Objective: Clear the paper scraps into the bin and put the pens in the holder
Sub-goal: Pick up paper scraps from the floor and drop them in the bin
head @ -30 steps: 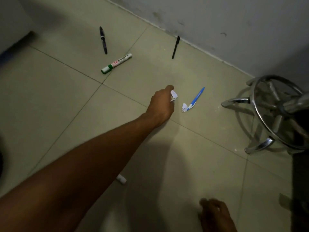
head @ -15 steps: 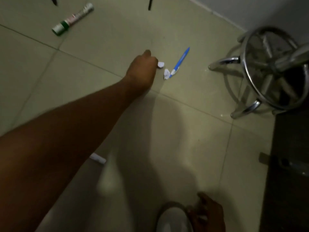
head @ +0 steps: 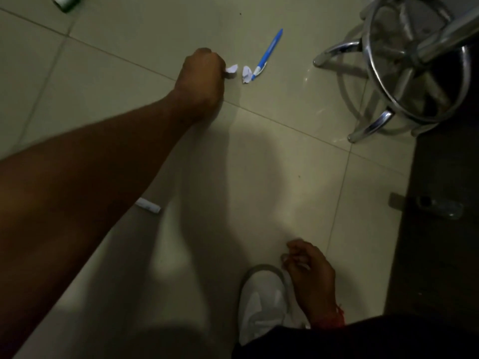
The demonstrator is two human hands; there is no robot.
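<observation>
Left hand (head: pixel 201 79) pinching one paper scrap (head: pixel 231 70), second scrap (head: pixel 246 74) against one blue pen (head: pixel 267 54); right hand (head: pixel 309 275) loosely curled.

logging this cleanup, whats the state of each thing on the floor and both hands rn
left hand: closed on a paper scrap, low at the floor
held paper scrap: pinched, sticking out of the fist
second paper scrap: loose on the tile, at the pen's tip
blue pen: lying flat on the floor
green marker: lying flat, mostly out of frame
small white piece: lying by the forearm
right hand: fingers curled, contents unclear
</observation>
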